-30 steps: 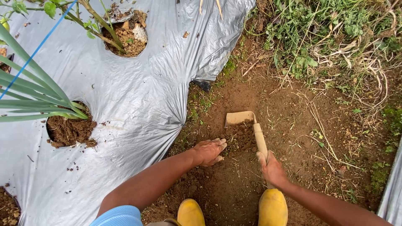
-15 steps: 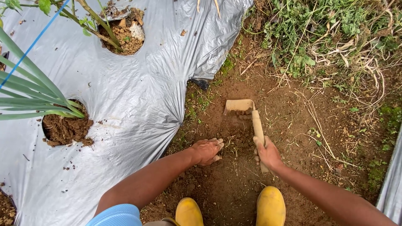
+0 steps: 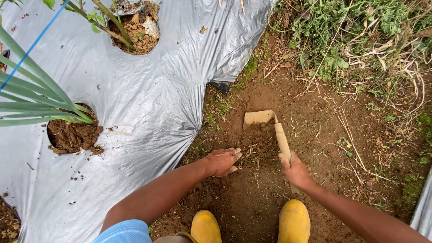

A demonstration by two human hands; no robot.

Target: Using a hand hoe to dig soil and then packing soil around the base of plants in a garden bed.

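My right hand (image 3: 295,172) grips the wooden handle of a small hand hoe (image 3: 270,126), whose muddy blade is dug into the brown soil ahead of me. Loose soil (image 3: 258,144) lies piled just behind the blade. My left hand (image 3: 223,161) rests palm down on the ground beside that soil, fingers together, holding nothing. Both yellow boots (image 3: 294,221) show at the bottom edge.
A silver plastic mulch sheet (image 3: 135,103) covers the bed on the left, with planting holes full of soil (image 3: 74,135) and long green leaves (image 3: 31,99). Weeds and dry grass (image 3: 355,40) grow at the upper right. Another strip of plastic (image 3: 423,211) edges the right.
The hoe was pushed forward half a second ago and has now been drawn back toward me, dragging soil. My left hand stayed in place on the ground.
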